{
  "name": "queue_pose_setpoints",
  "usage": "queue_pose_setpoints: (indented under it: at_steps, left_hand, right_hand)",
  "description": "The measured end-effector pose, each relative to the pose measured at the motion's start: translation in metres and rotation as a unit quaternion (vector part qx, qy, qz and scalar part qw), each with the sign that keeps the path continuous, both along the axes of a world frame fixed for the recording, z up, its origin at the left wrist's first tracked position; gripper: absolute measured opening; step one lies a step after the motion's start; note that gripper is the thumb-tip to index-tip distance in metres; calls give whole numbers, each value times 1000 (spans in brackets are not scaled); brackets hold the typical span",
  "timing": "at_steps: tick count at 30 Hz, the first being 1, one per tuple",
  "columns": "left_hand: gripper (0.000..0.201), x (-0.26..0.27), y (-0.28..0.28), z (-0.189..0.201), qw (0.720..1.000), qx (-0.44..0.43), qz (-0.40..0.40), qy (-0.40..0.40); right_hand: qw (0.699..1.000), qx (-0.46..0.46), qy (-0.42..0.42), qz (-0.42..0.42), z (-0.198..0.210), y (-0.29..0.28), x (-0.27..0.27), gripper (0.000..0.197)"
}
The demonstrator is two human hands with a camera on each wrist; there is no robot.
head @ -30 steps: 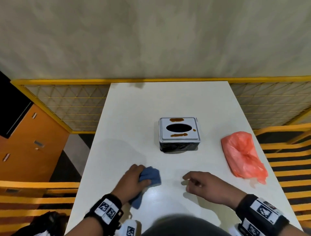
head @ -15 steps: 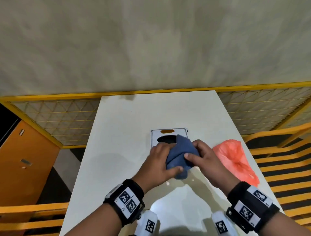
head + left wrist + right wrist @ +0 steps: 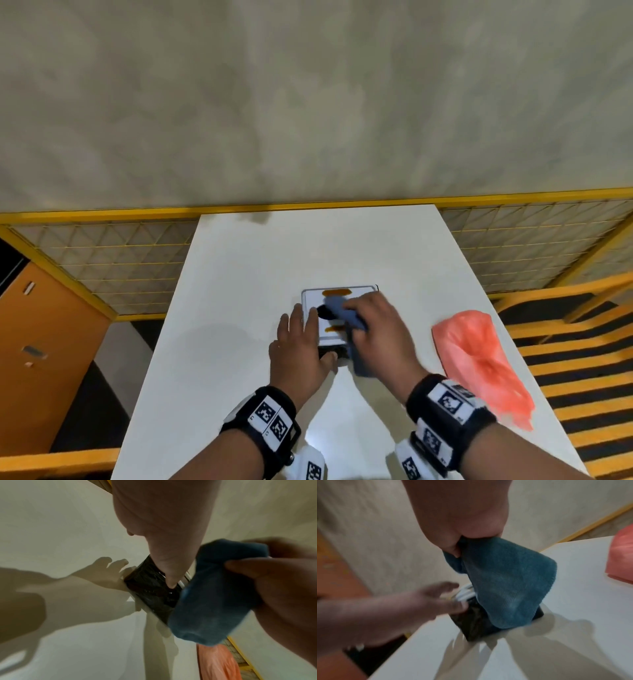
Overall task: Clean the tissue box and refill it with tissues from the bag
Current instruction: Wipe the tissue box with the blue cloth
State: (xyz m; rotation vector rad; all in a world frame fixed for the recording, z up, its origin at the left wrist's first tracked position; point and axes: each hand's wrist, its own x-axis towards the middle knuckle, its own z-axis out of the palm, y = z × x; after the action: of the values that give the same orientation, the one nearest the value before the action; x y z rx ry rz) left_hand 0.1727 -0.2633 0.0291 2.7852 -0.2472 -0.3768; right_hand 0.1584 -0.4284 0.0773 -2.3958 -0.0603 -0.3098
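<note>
Tissue box [image 3: 329, 337] upright, oval slot skyward, long axis left-right.

the blue cloth [image 3: 346, 317] and right hand [image 3: 376, 329] hide much of the tissue box [image 3: 329, 337] top.

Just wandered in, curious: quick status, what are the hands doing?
Right hand grips blue cloth on tissue box lid. Left hand steadies the box's left side. Two orange smears on the lid. Red bag lying clear, to the right.

box [image 3: 329, 337] sits mid-table [image 3: 239, 274], left hand [image 3: 298, 346] on its left side, right hand [image 3: 376, 329] with cloth [image 3: 342, 308] on top, bag [image 3: 479, 359] off to the right
</note>
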Motion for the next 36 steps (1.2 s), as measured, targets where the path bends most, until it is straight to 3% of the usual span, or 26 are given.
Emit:
queue_pose_setpoints:
  at_steps: [3, 5, 10, 14, 23, 27, 30, 33, 36]
  left_hand:
    - [88, 9, -4, -9, 999, -13, 2, 33]
    - [83, 10, -2, -14, 999, 3, 2, 49]
    - [81, 9, 2, -20, 995, 86, -33, 30]
    - [79, 8, 1, -21, 993, 110, -47, 24]
    - [76, 9, 1, -14, 993, 95, -53, 53]
    - [76, 9, 0, -12, 992, 97, -51, 69]
    - [76, 10, 0, -13, 991, 100, -48, 70]
    - [76, 10, 0, -15, 990, 112, -49, 67]
    - [75, 10, 0, -17, 991, 113, -58, 53]
  right_hand:
    - [980, -180, 44, 69, -24, 25, 2, 40]
    - [970, -219, 60, 83, -39, 29, 1, 44]
    - [971, -193, 39, 138, -58, 4, 7, 52]
    - [977, -180, 22, 111, -59, -14, 9, 46]
    - [992, -104, 54, 40, -71, -50, 16, 52]
    - [998, -45, -6, -48, -54, -55, 26, 51]
    - [993, -85, -71, 33, -43, -30, 15, 42]
    - [980, -141, -34, 136, -56, -10, -1, 39]
    - [983, -153, 0, 103, -65, -29, 1, 42]
